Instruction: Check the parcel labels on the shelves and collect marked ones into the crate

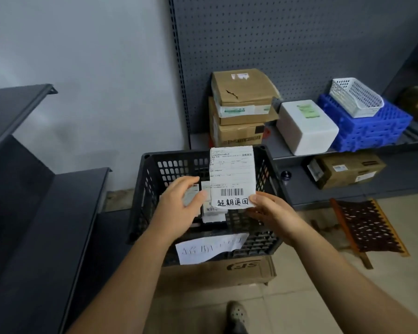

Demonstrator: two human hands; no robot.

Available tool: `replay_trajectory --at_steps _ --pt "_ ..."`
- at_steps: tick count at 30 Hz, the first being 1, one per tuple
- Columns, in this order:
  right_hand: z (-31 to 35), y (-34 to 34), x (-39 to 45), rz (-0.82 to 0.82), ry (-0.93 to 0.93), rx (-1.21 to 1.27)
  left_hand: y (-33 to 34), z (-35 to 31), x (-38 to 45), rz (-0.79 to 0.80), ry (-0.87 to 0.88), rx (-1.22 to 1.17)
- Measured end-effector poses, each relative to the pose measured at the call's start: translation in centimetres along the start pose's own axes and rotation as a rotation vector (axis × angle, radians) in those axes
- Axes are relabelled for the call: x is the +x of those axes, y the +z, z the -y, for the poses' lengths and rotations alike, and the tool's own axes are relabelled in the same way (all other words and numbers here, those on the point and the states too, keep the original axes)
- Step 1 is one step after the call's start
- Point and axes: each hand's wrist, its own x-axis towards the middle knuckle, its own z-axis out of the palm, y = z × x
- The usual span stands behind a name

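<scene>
Label (232, 177), held upright over the crate (145, 189): right hand (268, 210) pinches its lower corner, left hand (179, 203) grasps a small parcel (190, 196).

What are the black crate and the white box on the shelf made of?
The black crate looks like hard molded plastic, matte, with rows of regular slots in its walls. The white box looks like foam, probably polystyrene: thick, dull white, with soft rounded edges. That one is a guess.

Paper label (232, 175) showing matt, creased | black plastic crate (150, 179) looking dull, perforated | cardboard boxes (239, 92) sitting rough, torn | foam box (304, 131) appearing smooth | pegboard (287, 44) showing matt metal
</scene>
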Motion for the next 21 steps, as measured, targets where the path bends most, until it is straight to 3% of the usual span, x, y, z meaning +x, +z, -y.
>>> replay_trajectory --at_steps 8,13,21 --pt "-2.7 -5.5 11.0 -0.002 0.161 -0.001 6.8 4.7 11.0 0.166 -0.233 -0.059" --pt "-7.2 -6.8 14.0 -0.033 0.285 0.012 11.2 7.8 12.0 0.312 -0.370 -0.181" --pt "-10.8 -6.9 15.7 -0.050 0.536 -0.018 15.7 11.8 12.1 0.452 -0.507 -0.185"
